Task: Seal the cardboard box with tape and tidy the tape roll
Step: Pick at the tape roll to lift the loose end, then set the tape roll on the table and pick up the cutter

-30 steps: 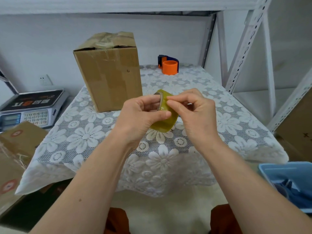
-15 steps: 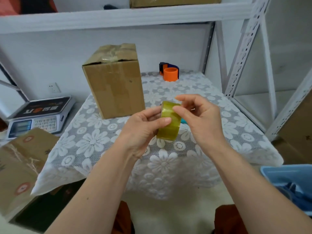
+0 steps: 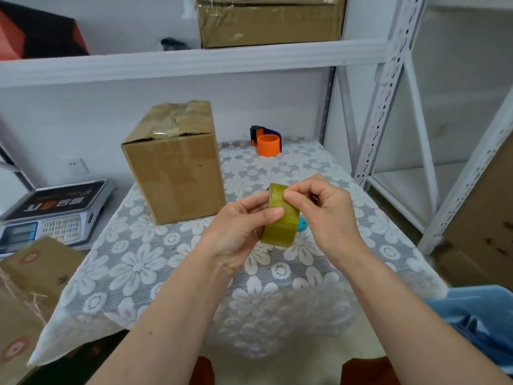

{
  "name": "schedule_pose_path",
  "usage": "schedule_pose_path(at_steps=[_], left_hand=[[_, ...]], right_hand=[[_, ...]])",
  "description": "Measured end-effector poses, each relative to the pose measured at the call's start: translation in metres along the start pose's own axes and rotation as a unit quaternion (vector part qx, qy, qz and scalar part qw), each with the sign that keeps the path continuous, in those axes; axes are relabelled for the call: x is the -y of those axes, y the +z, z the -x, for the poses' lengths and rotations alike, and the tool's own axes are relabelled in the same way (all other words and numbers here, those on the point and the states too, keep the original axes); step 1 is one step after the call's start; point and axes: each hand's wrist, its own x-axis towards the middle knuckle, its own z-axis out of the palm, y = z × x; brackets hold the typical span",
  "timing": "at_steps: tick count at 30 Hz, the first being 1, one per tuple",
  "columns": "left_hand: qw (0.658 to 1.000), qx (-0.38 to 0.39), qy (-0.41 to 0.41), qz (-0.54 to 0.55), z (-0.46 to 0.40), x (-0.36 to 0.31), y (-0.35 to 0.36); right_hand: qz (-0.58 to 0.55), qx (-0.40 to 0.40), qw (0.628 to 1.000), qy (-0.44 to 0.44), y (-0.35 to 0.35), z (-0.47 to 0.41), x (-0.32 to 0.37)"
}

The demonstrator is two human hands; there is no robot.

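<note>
2 bare hands hold 1 tape roll [image 3: 280, 218] above the lace tablecloth [image 3: 155, 262]. Far to the left of the left hand [image 3: 238, 232], a weighing scale [image 3: 52, 212] sits beside the table, with a stack of brown cartons [image 3: 25, 295] in front of it. Beyond the left hand, and slightly to its left, the cardboard box [image 3: 175, 162] stands upright on the tablecloth, well apart from both hands; strips of tape cross its closed top flaps. The left hand grips the roll from the left side, thumb pressed on the outer face, fingers curled behind it. The yellowish roll stands on edge between the 2 hands. The right hand [image 3: 327, 215] pinches the upper outer face of the roll between thumb and forefinger; its remaining fingers are curled. Beyond the right hand, an orange tape dispenser [image 3: 266, 143] rests at the far edge of the table. To the right of the right hand stands a white metal rack [image 3: 388, 87]; below and to the right is a blue bin [image 3: 477, 315].
</note>
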Motion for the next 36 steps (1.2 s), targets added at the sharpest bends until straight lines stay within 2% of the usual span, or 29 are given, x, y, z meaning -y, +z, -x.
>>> schedule_pose_path(at_steps=[5,9,12,13,16,17,20,23,25,29,31,34,36], left_hand=[[1.0,-0.007,0.013,0.012,-0.025,-0.009,0.009],[1.0,-0.017,0.022,0.015,-0.043,-0.009,0.012],[0.997,-0.046,0.026,0.06,-0.058,-0.01,0.013],[0.995,-0.054,0.03,0.073,-0.065,-0.01,0.012],[0.993,-0.059,0.034,0.096,-0.083,-0.012,0.016],[0.993,-0.059,0.035,0.099,-0.088,-0.012,0.018],[0.994,-0.068,0.044,0.072,-0.101,-0.008,0.019],[0.994,-0.093,0.053,-0.034,-0.116,-0.002,0.017],[0.994,-0.064,0.04,-0.077,-0.127,-0.003,0.011],[0.998,0.029,-0.012,-0.055,-0.144,-0.016,-0.001],[0.994,-0.008,-0.031,-0.103,-0.153,-0.016,0.001],[0.98,-0.159,-0.049,-0.113,-0.17,-0.008,-0.003],[0.968,-0.223,-0.032,-0.113,-0.178,-0.005,-0.012]], right_hand=[[-0.062,-0.078,0.994,0.041,-0.007,-0.016,-0.001],[-0.092,-0.107,0.987,0.079,-0.009,-0.03,-0.003],[-0.11,-0.156,0.976,0.101,-0.012,-0.042,-0.005],[-0.098,-0.144,0.978,0.115,-0.014,-0.046,-0.006],[-0.008,-0.004,0.989,0.145,-0.013,-0.054,-0.011],[0.028,0.021,0.99,0.135,-0.013,-0.057,-0.012],[0.139,0.016,0.987,0.082,-0.014,-0.074,-0.019],[0.258,0.019,0.965,0.043,-0.01,-0.095,-0.032],[0.308,0.019,0.951,0.024,-0.005,-0.108,-0.04],[0.326,0.027,0.945,-0.004,0.001,-0.137,-0.058],[0.353,0.017,0.935,-0.017,0.002,-0.156,-0.07],[0.439,-0.02,0.898,-0.022,0.002,-0.193,-0.093],[0.482,-0.033,0.876,-0.014,0.004,-0.217,-0.108]])
